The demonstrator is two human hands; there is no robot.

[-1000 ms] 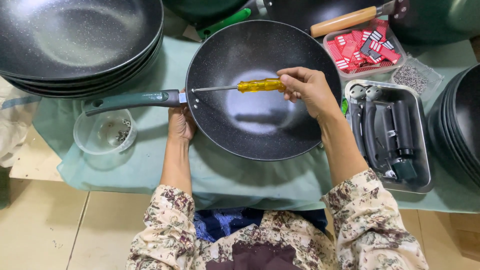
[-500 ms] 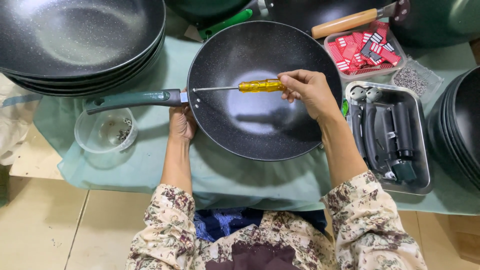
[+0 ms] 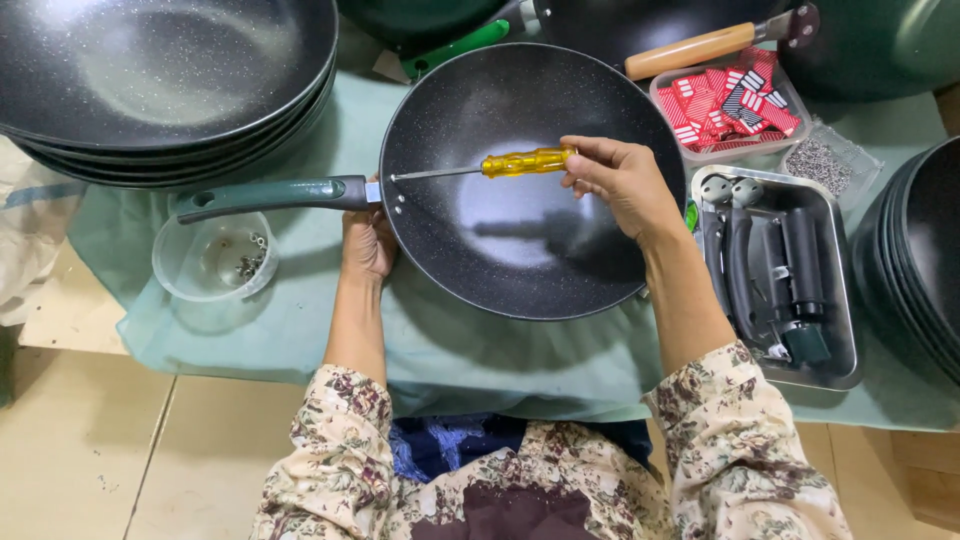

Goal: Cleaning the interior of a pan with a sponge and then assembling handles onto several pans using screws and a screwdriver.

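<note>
Two hands work over one pan (image 3: 520, 215), a dark speckled one lying on a pale green cloth (image 3: 480, 360) in the middle of the table, its green handle (image 3: 270, 195) pointing left. A stack of like pans (image 3: 160, 80) sits at the upper left, touching the cloth's edge, and another stack (image 3: 915, 260) stands at the far right. Just right of the pan lies a metal tray (image 3: 845, 300) with black handles in it; above that, a clear tub (image 3: 725, 100) of red packets, with a wooden-handled tool (image 3: 700, 48) across its top.

Left hand (image 3: 368, 243) is under the pan's rim where the handle joins, fingers hidden, so I cannot tell how it grips. Right hand (image 3: 620, 180) is closed on the yellow grip of a screwdriver (image 3: 500, 164), which lies level over the pan, its tip at the handle joint on the inner wall.

Below the handle stands a small clear cup (image 3: 213, 262) with a few screws in it.
</note>
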